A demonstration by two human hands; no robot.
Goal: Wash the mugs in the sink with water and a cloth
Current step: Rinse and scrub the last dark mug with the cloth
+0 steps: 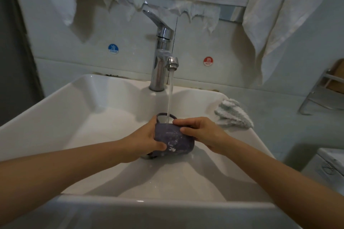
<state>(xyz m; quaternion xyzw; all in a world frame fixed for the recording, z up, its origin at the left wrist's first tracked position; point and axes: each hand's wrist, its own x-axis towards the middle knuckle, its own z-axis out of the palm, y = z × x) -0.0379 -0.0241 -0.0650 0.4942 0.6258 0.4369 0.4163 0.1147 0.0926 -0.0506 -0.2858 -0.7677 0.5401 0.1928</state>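
1 dark mug tilts inside the white sink, tap water running into its mouth. The left hand wraps its left side, and the right hand curls round its right. The cloth lies at the sink's right rim.

The left hand and right hand are bare, as are both forearms throughout.
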